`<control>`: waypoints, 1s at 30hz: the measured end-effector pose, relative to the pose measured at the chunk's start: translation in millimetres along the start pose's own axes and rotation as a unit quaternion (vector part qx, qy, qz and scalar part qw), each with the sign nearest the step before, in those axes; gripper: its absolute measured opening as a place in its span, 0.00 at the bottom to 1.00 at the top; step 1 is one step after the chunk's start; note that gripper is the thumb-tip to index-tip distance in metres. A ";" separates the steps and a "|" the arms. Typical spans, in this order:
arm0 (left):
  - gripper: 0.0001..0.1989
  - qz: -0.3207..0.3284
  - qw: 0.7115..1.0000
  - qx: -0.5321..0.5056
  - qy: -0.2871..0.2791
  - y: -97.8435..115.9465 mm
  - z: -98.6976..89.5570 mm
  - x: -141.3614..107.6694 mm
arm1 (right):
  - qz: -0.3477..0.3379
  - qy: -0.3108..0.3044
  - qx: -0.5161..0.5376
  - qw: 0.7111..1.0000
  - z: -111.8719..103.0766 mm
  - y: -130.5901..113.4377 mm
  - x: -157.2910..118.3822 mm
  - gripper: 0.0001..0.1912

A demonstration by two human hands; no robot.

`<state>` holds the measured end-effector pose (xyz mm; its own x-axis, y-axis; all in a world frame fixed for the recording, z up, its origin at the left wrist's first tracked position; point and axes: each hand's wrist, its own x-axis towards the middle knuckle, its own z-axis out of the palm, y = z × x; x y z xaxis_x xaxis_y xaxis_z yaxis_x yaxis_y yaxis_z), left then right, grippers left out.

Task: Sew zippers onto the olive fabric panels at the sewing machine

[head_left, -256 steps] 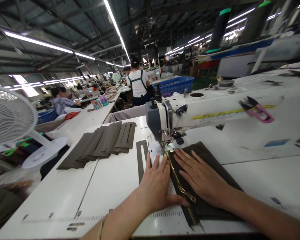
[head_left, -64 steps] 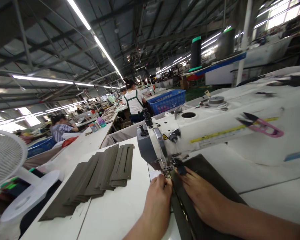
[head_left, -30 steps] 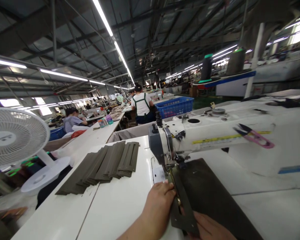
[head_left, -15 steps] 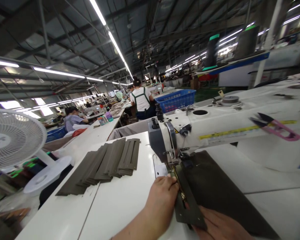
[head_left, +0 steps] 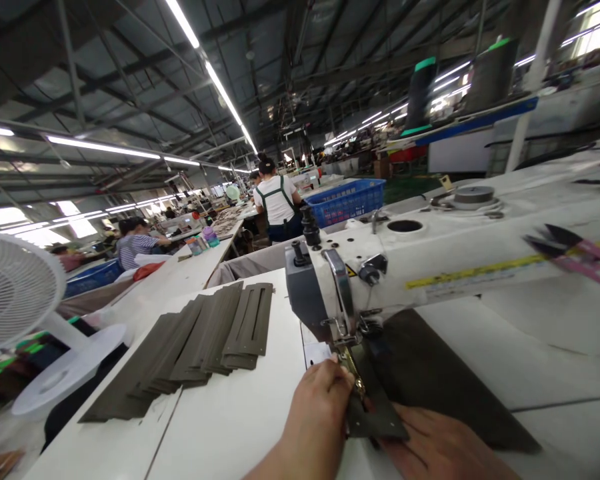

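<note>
Just below the presser foot [head_left: 345,341] of the sewing machine [head_left: 455,247], toward six o'clock, see the slotted fabric panel [head_left: 375,425] lying over the brass zipper [head_left: 353,365]. Gripped along its left strip, apparently, by the curled fingers of the left hand [head_left: 323,400], at seven o'clock from the foot. Met at its near right corner by the right hand [head_left: 427,437], toward five o'clock; fingertips mostly hidden, so cannot tell whether pinching or merely propping.

Watch the left fingertips above all: close to the foot, and liable to be caught by the needle, itself too small to make out, if carried forward with the panel. Guard against a crooked seam, most likely from uneven pulling by the hands or from slippage between panel and zipper. Beware of the zipper slider [head_left: 360,387] inside the slot: might knock against the foot and push the stitching aside. At four o'clock, mind the dark fabric piece [head_left: 445,383] on the surface [head_left: 240,413]: could ruck up or drag if pressed down by the right hand.
</note>
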<state>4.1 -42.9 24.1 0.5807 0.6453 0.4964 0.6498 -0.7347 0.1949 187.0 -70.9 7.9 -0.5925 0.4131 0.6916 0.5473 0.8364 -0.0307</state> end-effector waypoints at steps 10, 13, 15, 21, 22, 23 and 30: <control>0.09 -0.086 0.996 -0.011 -0.034 -3.2 2.3 6.9 | 0.022 0.005 0.010 1.000 5.2 6.5 3.7 0.16; 0.15 -0.055 0.997 -0.040 -0.021 1.4 -2.2 -0.9 | 0.044 -0.013 0.004 0.999 -1.0 7.2 6.1 0.14; 0.18 -0.049 0.997 -0.065 -0.005 4.4 -4.3 -6.7 | 0.068 -0.005 -0.024 0.997 -0.6 9.0 10.4 0.11; 0.21 -0.077 0.993 -0.085 0.040 3.3 2.5 -17.4 | 0.144 -0.079 0.007 0.986 7.7 19.9 30.5 0.08; 0.21 -0.071 0.993 -0.084 0.041 2.1 4.9 -17.7 | 0.136 -0.103 0.037 0.985 7.6 22.4 32.3 0.09; 0.22 -0.062 0.994 -0.079 0.041 0.8 7.4 -17.5 | 0.137 -0.120 0.067 0.981 7.3 25.1 33.3 0.11; 0.10 -0.011 0.999 0.029 -0.006 -4.2 17.3 -10.0 | 0.248 -0.080 0.137 0.956 13.9 48.1 26.5 0.13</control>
<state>4.1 -42.6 3.7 0.5709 0.6640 0.4828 0.6901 -0.7067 0.1559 189.4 -14.8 14.7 -0.3959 0.8148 0.4236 0.6215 0.5773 -0.5295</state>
